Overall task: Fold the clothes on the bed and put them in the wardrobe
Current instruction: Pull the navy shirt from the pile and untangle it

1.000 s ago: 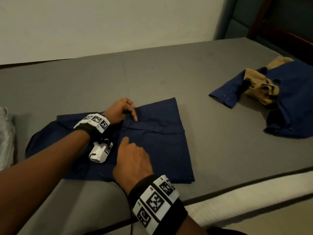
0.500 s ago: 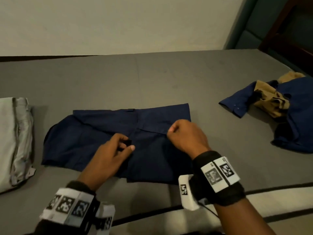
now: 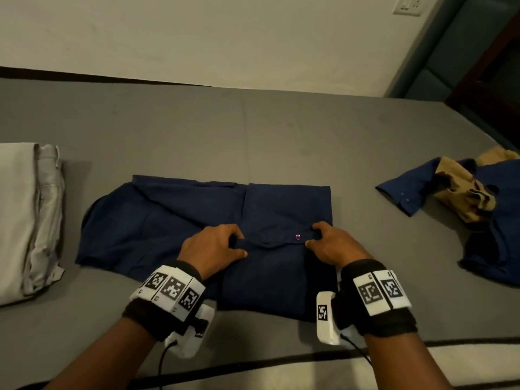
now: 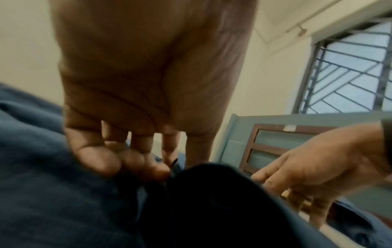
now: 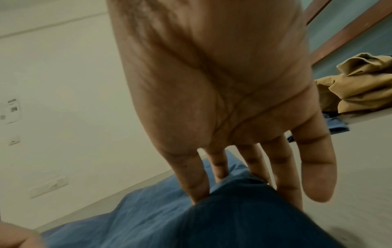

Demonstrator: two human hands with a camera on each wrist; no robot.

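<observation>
Head view: my left hand (image 3: 214, 246) and right hand (image 3: 332, 243) each pinch a fold of the navy shirt (image 3: 284, 204) near the bed's (image 3: 253, 130) front edge.

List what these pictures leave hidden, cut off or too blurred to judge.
- Wardrobe: in no view.
- Folded grey garment: head view, cut off by the left edge.
- Blue and tan clothes pile: head view, cut off by the right edge.
- Navy shirt under the left hand and right hand: head view, knuckles hide the fingertips' hold.
- Shirt fabric in both wrist views: blurred.
</observation>
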